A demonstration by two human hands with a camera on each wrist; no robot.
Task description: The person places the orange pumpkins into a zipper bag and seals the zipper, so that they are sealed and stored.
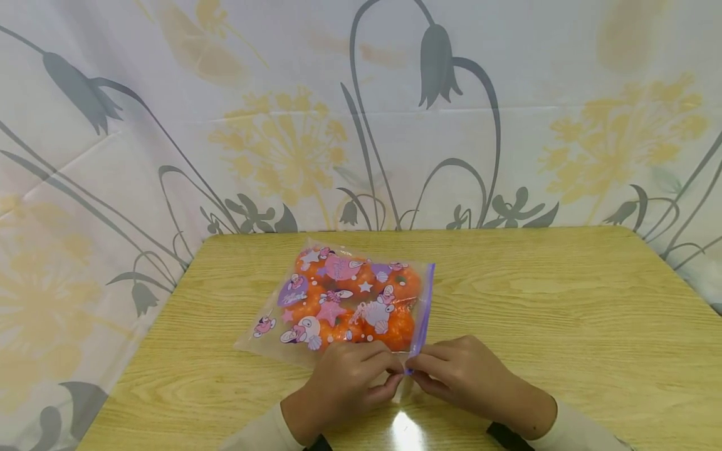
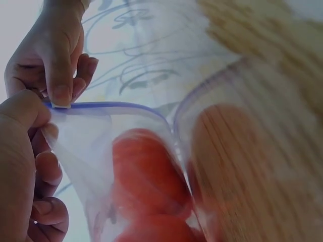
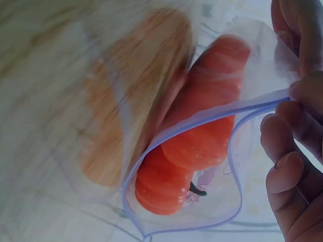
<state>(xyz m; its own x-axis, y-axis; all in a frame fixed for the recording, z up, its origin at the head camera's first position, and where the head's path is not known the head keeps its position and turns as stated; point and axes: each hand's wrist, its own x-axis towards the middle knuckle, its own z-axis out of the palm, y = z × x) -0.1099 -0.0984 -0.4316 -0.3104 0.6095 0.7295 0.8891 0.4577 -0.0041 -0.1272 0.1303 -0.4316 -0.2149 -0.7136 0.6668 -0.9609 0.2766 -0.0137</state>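
A clear zip bag printed with pink and purple sea pictures lies on the table, several orange pumpkins inside it. One pumpkin shows a dark green stem. Along the bag's right side runs a purple zip strip, its two edges spread apart in the right wrist view. My left hand pinches the bag's near corner beside the end of the strip. Right next to it, my right hand pinches the strip's near end between thumb and fingers. The two hands' fingertips almost meet there.
The wooden table extends to both sides and behind the bag. A white cloth with grey and yellow flower patterns hangs at the table's back and left. The glossy tabletop mirrors the bag in both wrist views.
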